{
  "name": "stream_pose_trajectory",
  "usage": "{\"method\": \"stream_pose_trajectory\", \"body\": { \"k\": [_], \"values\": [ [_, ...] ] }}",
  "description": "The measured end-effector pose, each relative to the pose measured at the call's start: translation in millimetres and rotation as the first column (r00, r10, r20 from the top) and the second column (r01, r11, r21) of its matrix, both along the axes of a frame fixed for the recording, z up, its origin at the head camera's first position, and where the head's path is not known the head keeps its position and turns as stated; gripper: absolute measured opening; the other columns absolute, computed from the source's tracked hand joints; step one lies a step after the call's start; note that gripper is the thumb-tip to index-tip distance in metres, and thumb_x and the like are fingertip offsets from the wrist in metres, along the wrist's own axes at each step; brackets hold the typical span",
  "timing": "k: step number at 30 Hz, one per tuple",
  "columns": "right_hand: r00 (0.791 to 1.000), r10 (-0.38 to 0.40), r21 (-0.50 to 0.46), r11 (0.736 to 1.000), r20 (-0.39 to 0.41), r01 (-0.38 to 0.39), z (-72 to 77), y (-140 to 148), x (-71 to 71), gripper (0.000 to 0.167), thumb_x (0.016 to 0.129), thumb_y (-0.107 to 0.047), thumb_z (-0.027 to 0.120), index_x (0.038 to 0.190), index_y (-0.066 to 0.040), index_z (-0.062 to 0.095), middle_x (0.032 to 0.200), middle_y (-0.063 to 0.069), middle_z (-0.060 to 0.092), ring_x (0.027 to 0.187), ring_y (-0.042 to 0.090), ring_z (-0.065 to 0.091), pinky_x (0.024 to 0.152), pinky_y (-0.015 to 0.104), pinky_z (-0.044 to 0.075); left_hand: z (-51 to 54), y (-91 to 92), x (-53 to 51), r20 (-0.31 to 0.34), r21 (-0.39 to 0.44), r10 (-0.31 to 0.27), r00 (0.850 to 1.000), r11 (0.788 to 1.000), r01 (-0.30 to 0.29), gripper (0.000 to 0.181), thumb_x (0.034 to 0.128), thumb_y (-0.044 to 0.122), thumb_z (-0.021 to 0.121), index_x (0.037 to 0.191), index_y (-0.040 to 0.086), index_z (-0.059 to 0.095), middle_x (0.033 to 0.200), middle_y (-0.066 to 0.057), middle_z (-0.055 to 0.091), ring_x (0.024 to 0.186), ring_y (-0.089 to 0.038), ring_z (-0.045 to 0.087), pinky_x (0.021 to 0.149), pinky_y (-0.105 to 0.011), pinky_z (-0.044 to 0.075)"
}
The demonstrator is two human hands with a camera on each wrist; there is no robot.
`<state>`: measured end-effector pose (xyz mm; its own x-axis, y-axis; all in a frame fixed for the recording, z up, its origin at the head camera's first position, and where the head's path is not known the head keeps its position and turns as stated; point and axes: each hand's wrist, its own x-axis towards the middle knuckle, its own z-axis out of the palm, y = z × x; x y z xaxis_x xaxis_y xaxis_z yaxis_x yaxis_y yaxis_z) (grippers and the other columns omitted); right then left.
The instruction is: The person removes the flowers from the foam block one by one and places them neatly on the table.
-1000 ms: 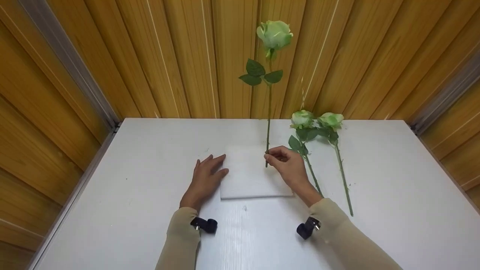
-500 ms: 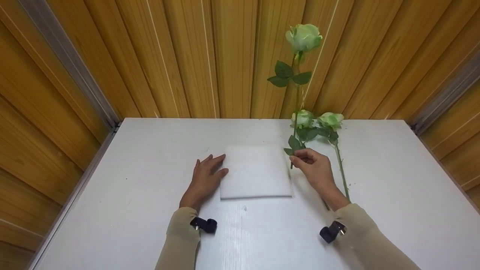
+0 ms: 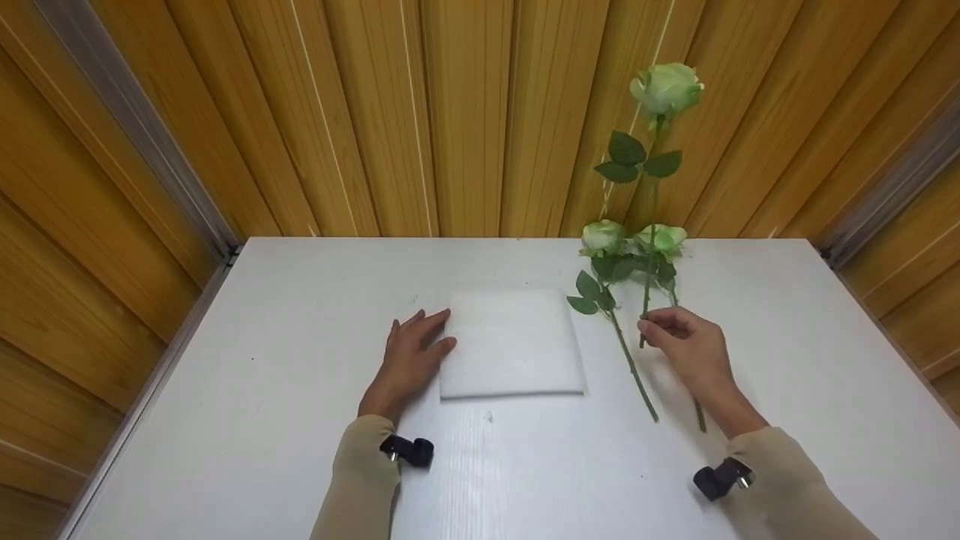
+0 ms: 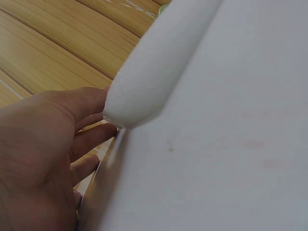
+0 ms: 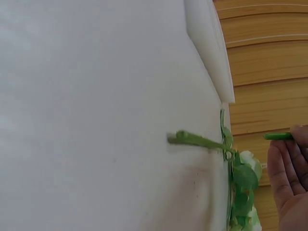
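My right hand (image 3: 690, 356) pinches a pale green rose (image 3: 667, 91) low on its stem and holds it upright above the right part of the table. In the right wrist view the cut stem end (image 5: 276, 136) pokes out past the fingers. Two similar roses lie on the table: one (image 3: 603, 237) left of the right hand, the other (image 3: 664, 238) partly hidden behind the held stem and hand. My left hand (image 3: 409, 361) rests at the left edge of a flat white foam-like slab (image 3: 514, 345), fingers spread. In the left wrist view the fingertips touch the slab's corner (image 4: 139, 96).
The white table (image 3: 300, 435) carries the slab near its middle and the lying roses on the right. A wood-look panel wall (image 3: 465, 120) stands right behind the table's back edge, with more panels at both sides.
My right hand has moved to the right with the upright rose, from above the slab to over the lying roses. My left hand has stayed at the slab.
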<state>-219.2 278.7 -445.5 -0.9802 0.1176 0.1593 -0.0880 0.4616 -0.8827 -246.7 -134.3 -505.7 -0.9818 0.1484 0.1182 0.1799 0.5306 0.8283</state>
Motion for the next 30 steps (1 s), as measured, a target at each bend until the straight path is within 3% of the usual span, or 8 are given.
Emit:
{"method": "stream_pose_trajectory", "body": {
  "k": [11, 16, 25, 30],
  "values": [
    [0.996, -0.072, 0.089, 0.994, 0.048, 0.068, 1.0, 51.1, 16.8, 0.038, 0.100, -0.028, 0.078, 0.119, 0.004, 0.074, 0.099, 0.001, 0.079, 0.085, 0.002, 0.072, 0.074, 0.018, 0.060, -1.0, -0.7, 0.2, -0.006, -0.011, 0.002, 1.000, 1.000, -0.002, 0.050, 0.1046, 0.029, 0.068, 0.152, 0.013, 0.061, 0.157, -0.012, 0.054, 0.157, -0.035, 0.030, 0.131, -0.049, -0.005],
    [0.996, -0.071, 0.096, 0.993, 0.047, 0.066, 1.2, 68.4, 25.2, 0.037, 0.100, -0.025, 0.078, 0.120, 0.007, 0.073, 0.098, -0.007, 0.078, 0.085, 0.002, 0.073, 0.077, 0.020, 0.062, -0.6, -0.5, 0.1, -0.025, -0.017, -0.007, 1.000, 1.000, 0.007, 0.050, 0.1048, 0.028, 0.067, 0.151, 0.012, 0.061, 0.156, -0.012, 0.056, 0.156, -0.035, 0.031, 0.131, -0.048, -0.005],
    [0.996, -0.054, 0.086, 0.995, 0.076, 0.047, -2.9, 92.9, 36.5, 0.038, 0.101, -0.019, 0.077, 0.121, 0.012, 0.070, 0.096, -0.009, 0.077, 0.085, 0.002, 0.072, 0.076, 0.021, 0.063, 0.1, 0.0, -0.3, 0.011, -0.020, 0.014, 1.000, 1.000, -0.014, 0.051, 0.1048, 0.029, 0.068, 0.153, 0.014, 0.059, 0.156, -0.007, 0.056, 0.157, -0.030, 0.030, 0.131, -0.045, -0.006],
    [0.990, -0.063, 0.110, 0.993, 0.130, 0.049, -6.7, 103.6, 40.4, 0.040, 0.100, -0.021, 0.079, 0.122, 0.011, 0.070, 0.095, -0.010, 0.075, 0.085, 0.000, 0.070, 0.075, 0.019, 0.062, -0.8, 0.0, -1.0, -0.009, -0.030, 0.003, 1.000, 1.000, -0.004, 0.051, 0.1048, 0.028, 0.068, 0.152, 0.012, 0.060, 0.154, -0.008, 0.058, 0.156, -0.032, 0.032, 0.131, -0.047, -0.005]
  ]
}}
